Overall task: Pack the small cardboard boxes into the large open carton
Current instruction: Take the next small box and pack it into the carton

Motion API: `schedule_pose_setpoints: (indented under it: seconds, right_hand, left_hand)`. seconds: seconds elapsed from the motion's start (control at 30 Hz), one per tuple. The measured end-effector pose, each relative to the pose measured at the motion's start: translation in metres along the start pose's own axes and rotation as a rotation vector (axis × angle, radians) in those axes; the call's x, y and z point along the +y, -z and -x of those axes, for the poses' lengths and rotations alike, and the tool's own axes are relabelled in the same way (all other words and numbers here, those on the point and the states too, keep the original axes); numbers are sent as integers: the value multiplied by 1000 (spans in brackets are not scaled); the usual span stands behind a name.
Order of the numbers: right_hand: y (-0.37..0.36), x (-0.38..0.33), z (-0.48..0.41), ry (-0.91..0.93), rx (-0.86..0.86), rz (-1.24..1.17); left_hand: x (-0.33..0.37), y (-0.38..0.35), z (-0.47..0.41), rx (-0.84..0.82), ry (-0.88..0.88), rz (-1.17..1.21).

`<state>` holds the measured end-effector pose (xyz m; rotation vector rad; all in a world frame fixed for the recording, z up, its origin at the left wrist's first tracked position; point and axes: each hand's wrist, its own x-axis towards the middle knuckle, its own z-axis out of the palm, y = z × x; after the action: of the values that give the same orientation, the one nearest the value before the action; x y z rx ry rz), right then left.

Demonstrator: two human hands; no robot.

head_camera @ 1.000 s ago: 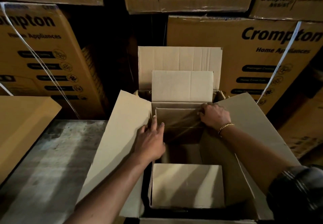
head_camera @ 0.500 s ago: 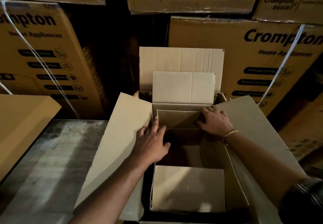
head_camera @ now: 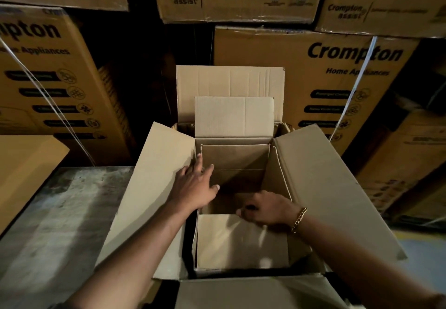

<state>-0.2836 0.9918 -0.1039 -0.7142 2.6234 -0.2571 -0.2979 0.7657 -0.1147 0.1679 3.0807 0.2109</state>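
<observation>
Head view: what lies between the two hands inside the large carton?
Only the shadowed open mouth of the inner box lies between the left hand and right hand; nothing shows in it, in the head view.

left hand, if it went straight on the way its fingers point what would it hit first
Probably the far wall of the small open box, near its left corner; the left hand aims there with straight fingers. Depth is unclear.
</observation>
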Motion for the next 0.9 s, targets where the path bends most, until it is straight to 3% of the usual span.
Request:
schedule_pose_setpoints:
  seconds: [0.27, 0.9]
  right_hand:
    - [-7, -16, 43, 35, 0, -110]
    - [-25, -38, 121, 85, 6, -121]
  left_hand:
    - [9, 7, 28, -43, 30, 27]
    - [33, -4, 100, -91, 33, 28]
